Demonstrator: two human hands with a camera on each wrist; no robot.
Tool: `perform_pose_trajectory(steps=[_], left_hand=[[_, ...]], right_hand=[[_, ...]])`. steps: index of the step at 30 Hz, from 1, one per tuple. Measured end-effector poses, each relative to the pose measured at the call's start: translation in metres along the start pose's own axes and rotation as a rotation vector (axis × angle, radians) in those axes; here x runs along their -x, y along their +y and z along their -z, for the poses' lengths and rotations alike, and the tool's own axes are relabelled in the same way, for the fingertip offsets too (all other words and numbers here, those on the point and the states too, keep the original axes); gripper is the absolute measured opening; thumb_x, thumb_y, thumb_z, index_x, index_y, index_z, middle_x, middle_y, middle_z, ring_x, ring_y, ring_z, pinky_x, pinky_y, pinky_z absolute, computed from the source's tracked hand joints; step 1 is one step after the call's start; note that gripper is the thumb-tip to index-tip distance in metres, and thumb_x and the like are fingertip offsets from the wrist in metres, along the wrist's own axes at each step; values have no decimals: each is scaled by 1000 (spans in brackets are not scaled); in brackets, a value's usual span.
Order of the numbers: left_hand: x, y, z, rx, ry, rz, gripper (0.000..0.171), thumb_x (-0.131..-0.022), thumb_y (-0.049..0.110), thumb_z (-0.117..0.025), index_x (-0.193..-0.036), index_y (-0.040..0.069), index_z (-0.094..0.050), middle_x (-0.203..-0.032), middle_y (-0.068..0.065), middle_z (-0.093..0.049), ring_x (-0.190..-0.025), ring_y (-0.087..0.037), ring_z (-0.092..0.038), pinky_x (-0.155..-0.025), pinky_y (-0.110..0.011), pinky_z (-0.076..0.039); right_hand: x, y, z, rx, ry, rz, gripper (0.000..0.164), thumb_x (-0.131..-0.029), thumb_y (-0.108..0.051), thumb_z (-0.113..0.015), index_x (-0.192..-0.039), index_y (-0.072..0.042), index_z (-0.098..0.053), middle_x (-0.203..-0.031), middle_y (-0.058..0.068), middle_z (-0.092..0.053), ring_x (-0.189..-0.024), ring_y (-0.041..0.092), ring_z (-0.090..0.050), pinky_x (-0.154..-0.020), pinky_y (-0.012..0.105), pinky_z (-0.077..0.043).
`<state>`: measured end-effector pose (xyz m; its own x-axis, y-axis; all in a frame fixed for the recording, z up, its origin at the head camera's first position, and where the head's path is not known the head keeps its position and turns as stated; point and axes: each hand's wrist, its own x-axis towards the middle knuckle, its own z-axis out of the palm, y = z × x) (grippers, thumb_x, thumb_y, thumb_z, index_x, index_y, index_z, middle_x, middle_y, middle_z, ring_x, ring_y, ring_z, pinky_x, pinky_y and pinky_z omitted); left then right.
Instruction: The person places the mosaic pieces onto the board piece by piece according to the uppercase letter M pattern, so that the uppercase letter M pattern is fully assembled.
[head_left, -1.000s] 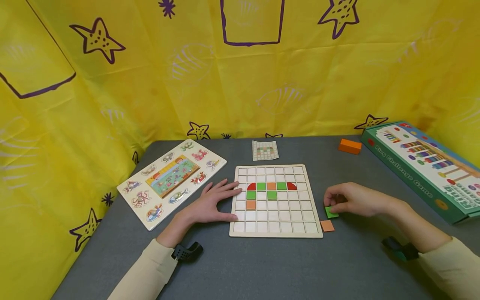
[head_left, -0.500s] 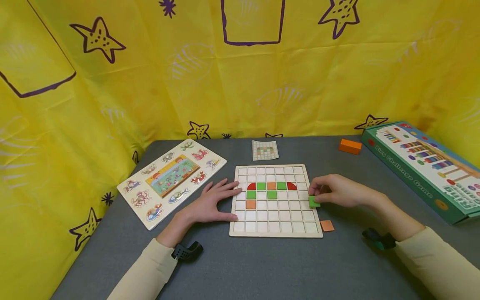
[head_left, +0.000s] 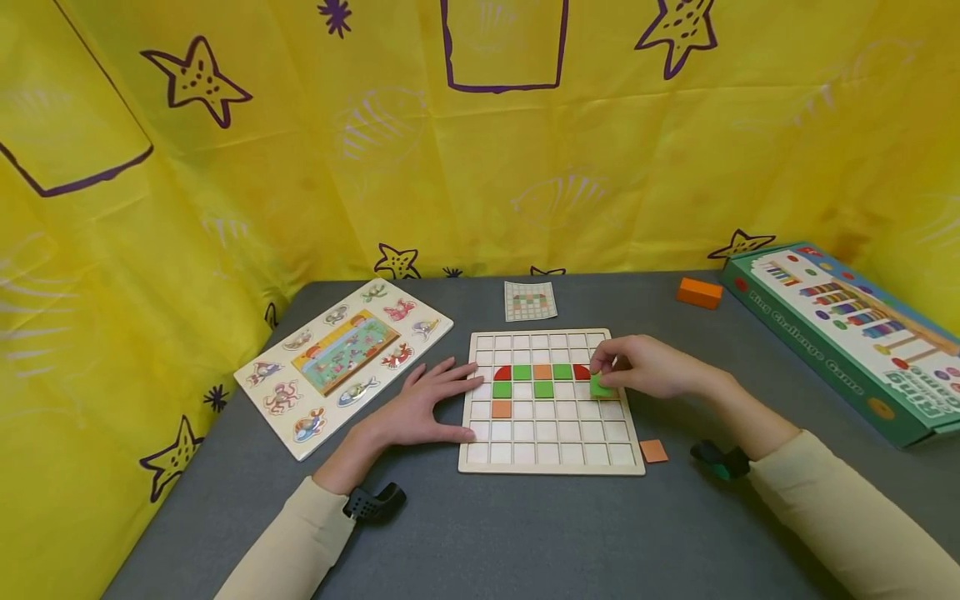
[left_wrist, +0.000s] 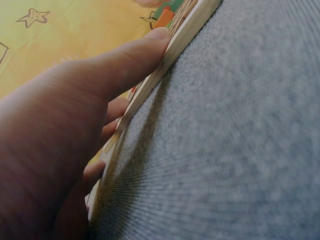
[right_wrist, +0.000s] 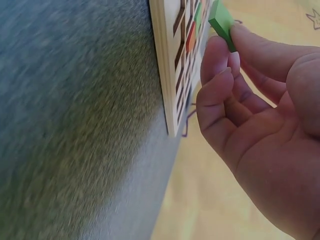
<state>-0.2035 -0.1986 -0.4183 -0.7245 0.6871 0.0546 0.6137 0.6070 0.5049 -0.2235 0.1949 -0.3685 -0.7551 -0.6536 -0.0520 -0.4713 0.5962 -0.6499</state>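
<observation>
A pale wooden grid board (head_left: 552, 465) lies on the grey table, with green, orange and red tiles set in some cells. My left hand (head_left: 423, 406) rests at its left edge, fingers spread and the thumb on the frame; the left wrist view shows the thumb (left_wrist: 135, 57) on the rim. Over the board's right side my right hand (head_left: 648, 367) pinches a green square tile (head_left: 600, 388) between thumb and fingers. In the right wrist view this green tile (right_wrist: 221, 24) is tilted and held by one side. One orange tile (head_left: 654, 451) lies beside the board's lower right corner.
Behind the board lies a small printed pattern card (head_left: 530, 301). A sea-animal puzzle board (head_left: 300, 446) is at the left. An orange block (head_left: 700, 292) and a green game box (head_left: 817, 358) stand at the right. A yellow cloth (head_left: 480, 167) hangs behind.
My right hand has picked up the green tile from the table right of the board and carried it left, over the board's right-hand cells. The left hand has stayed in place.
</observation>
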Motion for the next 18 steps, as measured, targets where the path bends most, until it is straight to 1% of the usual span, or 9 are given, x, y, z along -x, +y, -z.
perform_pose_trajectory(steps=[8,12,18], left_hand=[[-1,0,0,6,-3,0,83,-84,50,-79,-154,18,-46,-163,-2,-33,-152,-33,-13,-113,-66,-1],[-1,0,0,5,-1,-2,84,-84,50,-79,-154,18,-46,-162,-2,-33,-152,-34,-13,-113,-67,-1],[-1,-1,0,-1,-1,-3,84,-84,50,-79,-154,18,-46,-163,-2,-32,-152,-34,-13,-113,-67,-1]], right_hand=[[-13,-1,-4,7,10,26,7,-94,-5,-70,-99,-9,-68,-84,-4,-58,-80,18,-53,-71,31,-45],[-16,0,-7,6,13,41,5,-94,-5,-71,-97,-8,-68,-84,-4,-58,-79,17,-53,-71,31,-44],[-19,1,-11,18,17,36,6,-93,-4,-71,-95,-9,-68,-82,-4,-57,-78,16,-53,-71,31,-45]])
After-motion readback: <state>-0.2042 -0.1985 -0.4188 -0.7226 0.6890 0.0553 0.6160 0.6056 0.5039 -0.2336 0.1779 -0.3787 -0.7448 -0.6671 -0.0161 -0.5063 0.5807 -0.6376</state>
